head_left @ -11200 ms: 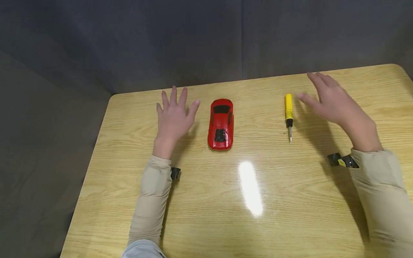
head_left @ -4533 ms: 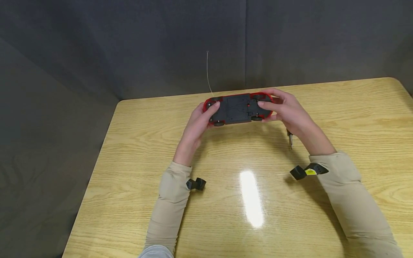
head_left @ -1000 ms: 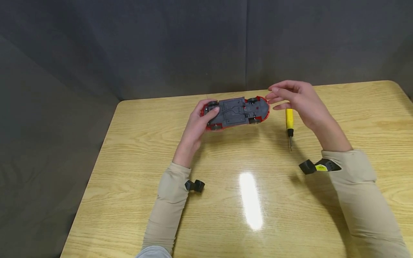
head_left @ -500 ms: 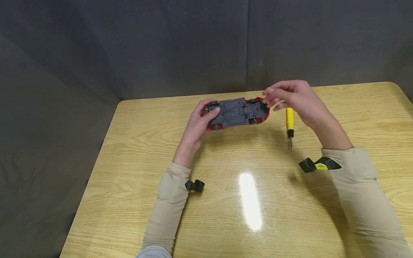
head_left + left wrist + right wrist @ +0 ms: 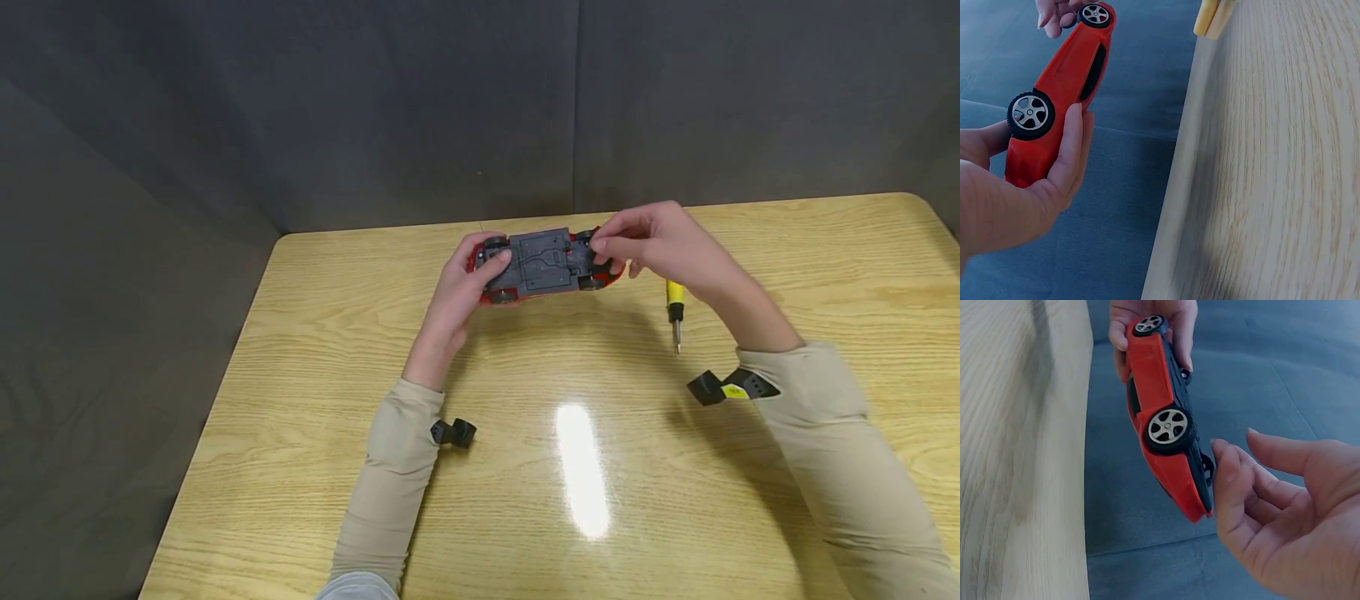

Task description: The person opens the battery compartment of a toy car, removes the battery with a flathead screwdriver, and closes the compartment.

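Note:
My left hand grips one end of a red toy car, its thumb on the black underside and its fingers round the body. Held up off the table, the car has its underside and wheels toward me. At the other end, the fingertips of my right hand are right at the underside by the wheels. In the right wrist view the right hand has loosely bent fingers, with thumb and index finger apart. Part of the yellow-handled screwdriver is hidden behind that hand; its tip points toward me.
The wooden table has its far edge just behind the hands. A dark curtain hangs beyond it and along the left side. Wrist cameras stick out from both sleeves.
My right hand has come left and slightly down, from beside the car's end to over its underside. The left hand and car have hardly moved. Earlier the car stood on the table.

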Motion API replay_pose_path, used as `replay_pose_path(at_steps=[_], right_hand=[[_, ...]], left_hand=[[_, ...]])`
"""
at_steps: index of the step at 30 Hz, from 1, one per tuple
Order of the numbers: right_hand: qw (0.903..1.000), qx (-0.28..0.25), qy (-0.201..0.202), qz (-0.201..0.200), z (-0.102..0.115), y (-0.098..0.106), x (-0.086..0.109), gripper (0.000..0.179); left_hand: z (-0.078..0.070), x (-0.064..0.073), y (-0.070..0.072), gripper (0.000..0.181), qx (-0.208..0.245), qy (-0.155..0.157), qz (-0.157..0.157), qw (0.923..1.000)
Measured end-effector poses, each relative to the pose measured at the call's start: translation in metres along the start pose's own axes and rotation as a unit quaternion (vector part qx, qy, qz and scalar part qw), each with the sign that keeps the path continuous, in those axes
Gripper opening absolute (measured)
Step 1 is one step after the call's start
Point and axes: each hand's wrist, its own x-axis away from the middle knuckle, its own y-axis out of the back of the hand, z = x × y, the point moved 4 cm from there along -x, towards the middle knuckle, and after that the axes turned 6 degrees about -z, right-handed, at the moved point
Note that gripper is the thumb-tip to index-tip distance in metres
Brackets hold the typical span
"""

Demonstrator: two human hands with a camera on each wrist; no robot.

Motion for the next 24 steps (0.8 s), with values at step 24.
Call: replay_pose_path(at_steps=[24], right_hand=[[0.9814, 0.181, 0.062, 0.015, 0.013, -0.032, -0.007, 0.008]], left_hand=[[0.002, -0.001, 0.000, 0.037, -0.001, 0.000, -0.003, 1.0000]])
